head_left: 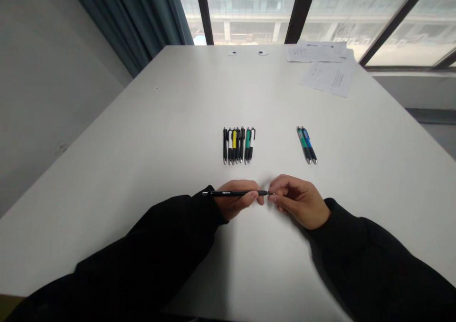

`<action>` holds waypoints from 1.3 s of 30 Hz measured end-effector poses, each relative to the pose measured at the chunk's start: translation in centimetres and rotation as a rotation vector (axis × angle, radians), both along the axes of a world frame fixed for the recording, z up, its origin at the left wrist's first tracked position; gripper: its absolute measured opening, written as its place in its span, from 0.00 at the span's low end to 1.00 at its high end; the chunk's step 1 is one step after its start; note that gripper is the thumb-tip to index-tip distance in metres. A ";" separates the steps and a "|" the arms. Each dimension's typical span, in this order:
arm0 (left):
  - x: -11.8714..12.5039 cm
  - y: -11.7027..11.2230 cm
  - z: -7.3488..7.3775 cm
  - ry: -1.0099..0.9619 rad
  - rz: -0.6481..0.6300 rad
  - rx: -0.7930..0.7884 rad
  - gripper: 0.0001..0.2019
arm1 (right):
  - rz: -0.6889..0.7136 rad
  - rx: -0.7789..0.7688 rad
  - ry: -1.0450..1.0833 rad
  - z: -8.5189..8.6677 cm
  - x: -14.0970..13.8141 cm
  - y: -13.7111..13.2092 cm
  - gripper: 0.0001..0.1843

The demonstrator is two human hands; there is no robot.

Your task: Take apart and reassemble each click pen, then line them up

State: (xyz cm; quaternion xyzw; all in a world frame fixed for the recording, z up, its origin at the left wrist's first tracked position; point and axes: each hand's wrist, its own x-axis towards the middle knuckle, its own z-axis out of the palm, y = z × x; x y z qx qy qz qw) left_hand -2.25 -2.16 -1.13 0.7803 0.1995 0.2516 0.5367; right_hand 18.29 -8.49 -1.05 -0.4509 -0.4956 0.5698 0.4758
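Note:
A black pen (pixel 231 194) lies level across my left hand (pixel 238 201), held between the thumb and fingers, with its metal end pointing left. At the pen's right end, the thumb and forefinger of my right hand (pixel 297 199) pinch a small metallic pen tip (pixel 271 194); whether it is joined to the barrel is too small to tell. Beyond my hands, a row of several pens (pixel 234 145) with black, white, yellow and green barrels rests on the table. To their right lie a green pen (pixel 304 144) and a blue pen (pixel 309 145) side by side.
The white table (pixel 160 137) stretches to the windows (pixel 252 13). Printed papers (pixel 327 77) overlap at its far right corner. Two small white oval pieces (pixel 232 53) with dark spots lie near the back edge. A blue-grey curtain (pixel 142 18) hangs at the left.

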 end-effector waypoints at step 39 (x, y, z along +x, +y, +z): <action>0.1 0.8 -0.2 -0.118 0.066 -0.407 0.24 | -0.066 0.499 -0.632 0.7 0.9 0.2 0.09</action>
